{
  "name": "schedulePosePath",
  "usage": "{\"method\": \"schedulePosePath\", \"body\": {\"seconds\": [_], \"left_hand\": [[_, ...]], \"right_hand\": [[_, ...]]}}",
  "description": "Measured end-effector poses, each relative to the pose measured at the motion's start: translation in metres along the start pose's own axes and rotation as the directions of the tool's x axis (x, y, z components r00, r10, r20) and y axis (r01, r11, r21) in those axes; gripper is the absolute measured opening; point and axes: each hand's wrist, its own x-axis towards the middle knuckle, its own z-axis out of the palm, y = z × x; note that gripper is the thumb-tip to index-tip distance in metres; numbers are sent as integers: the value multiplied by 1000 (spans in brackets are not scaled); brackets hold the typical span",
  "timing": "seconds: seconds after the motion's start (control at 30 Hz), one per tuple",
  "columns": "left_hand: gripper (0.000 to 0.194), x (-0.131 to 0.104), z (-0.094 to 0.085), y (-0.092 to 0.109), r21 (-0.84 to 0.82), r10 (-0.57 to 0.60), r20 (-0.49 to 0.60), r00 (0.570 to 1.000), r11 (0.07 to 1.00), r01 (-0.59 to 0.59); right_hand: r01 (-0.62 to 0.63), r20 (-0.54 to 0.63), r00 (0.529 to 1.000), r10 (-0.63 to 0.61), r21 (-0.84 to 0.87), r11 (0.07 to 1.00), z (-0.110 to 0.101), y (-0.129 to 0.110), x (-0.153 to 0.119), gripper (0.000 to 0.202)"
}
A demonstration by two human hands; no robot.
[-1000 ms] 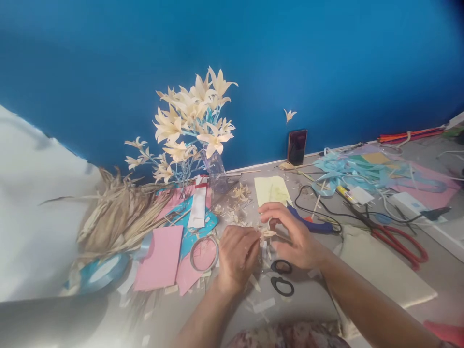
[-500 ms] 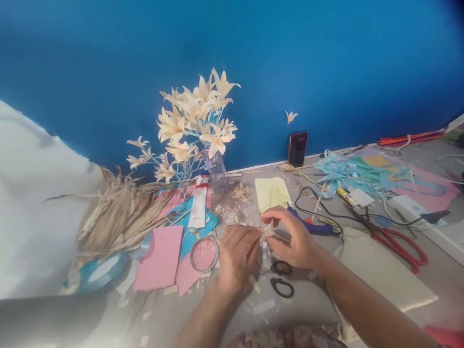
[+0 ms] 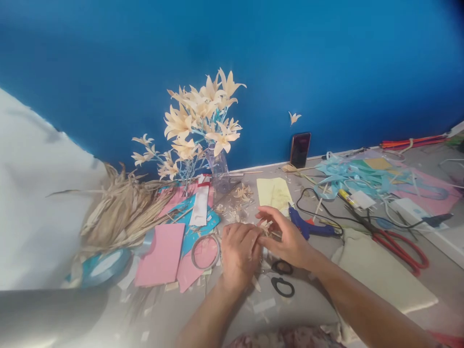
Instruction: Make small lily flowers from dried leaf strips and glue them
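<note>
A small cream flower with pointed petals, made of what looks like dried husk, is between my two hands. My left hand is closed, its fingertips pinched at the flower's base; the exact grip is hidden behind the knuckles. From the right, my right hand curls around the same flower, with thumb and fingertips at its petals and close to my left fingers. Just below lie black-handled scissors, their blades partly covered. A roll of tape rests left of my left hand. Behind my right hand lies a blue glue gun.
Cream flowers on blue stems stand in a clear vase by the blue wall. Dried husks, pink card and ribbon roll lie left. A phone leans behind; red-handled scissors and cords lie right.
My right hand has moved left and closed in around the flower, its thumb now near my left fingers. My left hand stays nearly in place. The view has shifted slightly.
</note>
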Motion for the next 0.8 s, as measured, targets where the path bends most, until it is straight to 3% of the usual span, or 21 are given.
{"method": "schedulePosePath", "body": {"seconds": [0.3,0.63,0.8], "left_hand": [[16,-4,7,1,-67,-122,-46,991,991,119],[23,-4,11,-1,-163,-51,-1,999,985,50],[14,-4,11,-1,-245,-109,0,994,964,106]], "right_hand": [[33,-92,995,-46,-137,990,2,7,-1,43],[12,-206,978,-42,-145,989,2,5,1,42],[-25,-192,981,3,-109,994,0,-1,2,40]]}}
